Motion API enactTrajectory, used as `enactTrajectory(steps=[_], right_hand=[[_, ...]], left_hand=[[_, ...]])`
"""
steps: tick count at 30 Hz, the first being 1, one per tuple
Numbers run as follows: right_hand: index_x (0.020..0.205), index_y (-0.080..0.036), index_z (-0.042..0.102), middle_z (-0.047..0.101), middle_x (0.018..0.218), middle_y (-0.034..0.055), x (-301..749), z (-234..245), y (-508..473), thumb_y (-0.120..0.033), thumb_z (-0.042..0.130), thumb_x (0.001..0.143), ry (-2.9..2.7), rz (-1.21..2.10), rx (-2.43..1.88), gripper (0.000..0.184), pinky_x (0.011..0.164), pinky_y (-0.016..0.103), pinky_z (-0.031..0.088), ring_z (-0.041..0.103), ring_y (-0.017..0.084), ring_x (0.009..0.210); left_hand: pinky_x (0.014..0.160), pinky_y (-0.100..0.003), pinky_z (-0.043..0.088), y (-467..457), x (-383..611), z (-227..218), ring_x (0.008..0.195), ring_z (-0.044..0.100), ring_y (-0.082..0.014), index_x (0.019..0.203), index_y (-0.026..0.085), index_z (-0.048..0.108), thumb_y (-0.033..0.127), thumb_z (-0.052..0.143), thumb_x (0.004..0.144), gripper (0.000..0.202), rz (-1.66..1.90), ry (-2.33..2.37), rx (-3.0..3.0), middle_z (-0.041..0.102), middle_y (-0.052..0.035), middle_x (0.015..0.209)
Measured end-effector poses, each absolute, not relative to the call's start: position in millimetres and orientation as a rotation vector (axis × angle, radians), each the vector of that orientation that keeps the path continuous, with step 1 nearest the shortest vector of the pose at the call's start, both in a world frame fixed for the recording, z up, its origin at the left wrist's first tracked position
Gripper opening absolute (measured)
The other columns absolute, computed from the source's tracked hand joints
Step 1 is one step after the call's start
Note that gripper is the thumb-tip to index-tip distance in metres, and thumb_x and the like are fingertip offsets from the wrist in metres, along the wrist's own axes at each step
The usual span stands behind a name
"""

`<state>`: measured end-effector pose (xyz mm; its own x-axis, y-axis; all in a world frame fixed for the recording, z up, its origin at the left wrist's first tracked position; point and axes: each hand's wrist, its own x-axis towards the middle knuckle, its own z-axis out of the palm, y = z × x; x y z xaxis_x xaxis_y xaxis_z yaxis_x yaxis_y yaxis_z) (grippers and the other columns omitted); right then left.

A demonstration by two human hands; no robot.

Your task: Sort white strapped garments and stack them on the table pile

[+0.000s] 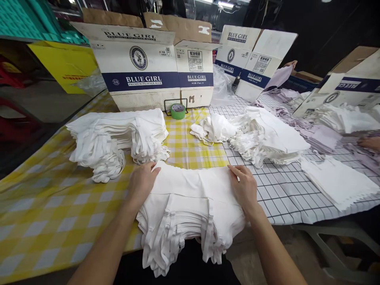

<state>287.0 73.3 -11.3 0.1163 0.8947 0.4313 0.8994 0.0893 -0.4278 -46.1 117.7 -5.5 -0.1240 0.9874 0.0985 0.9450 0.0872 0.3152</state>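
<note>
In front of me at the table's edge lies a stack of white camisoles (184, 178), their straps hanging down over the edge toward my lap. My left hand (144, 180) pinches the far left corner of the top camisole's hem. At the far right corner, my right hand (244, 184) grips the same hem between thumb and fingers. The hem is spread wide between both hands. Beyond my left hand sits another stack of white camisoles (118, 122), straps toward me. To the right is a looser white pile (273, 130) with a crumpled white garment (218, 127) beside it.
A beer carton (148, 59) stands at the back, with a green tape roll (178, 112) before it. More cartons (234, 51) stand farther right. Lilac garments (319, 136) and a flat white top (341, 178) lie at right. Another person's hand (369, 142) shows at the right edge.
</note>
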Motion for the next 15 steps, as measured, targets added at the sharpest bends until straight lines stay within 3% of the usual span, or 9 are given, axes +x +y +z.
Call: enactTrajectory(steps=[3,7,15], right_hand=[[0.103,-0.023,0.069,0.064,0.091,0.0049,284,-9,70,-0.032,0.045,0.090,-1.666,0.034,-1.697,0.029,0.076,0.031,0.043,0.056,0.019,0.085],[0.098,-0.020,0.068,0.066,0.087,0.0047,278,1,63,-0.038,0.048,0.087,-1.452,0.280,-1.664,0.029,0.066,0.029,0.043,0.055,0.016,0.068],[0.099,-0.018,0.059,0.057,0.073,0.0001,288,14,64,-0.043,0.054,0.081,-1.352,0.821,-1.556,0.031,0.060,0.025,0.040,0.051,0.015,0.066]], left_hand=[[0.077,-0.031,0.044,117,-43,-10,0.089,0.061,-0.0238,0.097,0.019,0.065,0.032,0.046,0.082,0.028,0.538,2.241,1.993,0.067,-0.0089,0.100],[0.084,-0.032,0.042,114,-42,-10,0.095,0.057,-0.0241,0.088,0.018,0.062,0.027,0.047,0.081,0.019,0.826,2.215,2.070,0.064,-0.0091,0.096],[0.059,-0.024,0.040,109,-50,6,0.063,0.057,-0.0157,0.093,0.021,0.057,0.033,0.052,0.077,0.020,1.144,1.886,1.553,0.065,0.0008,0.072]])
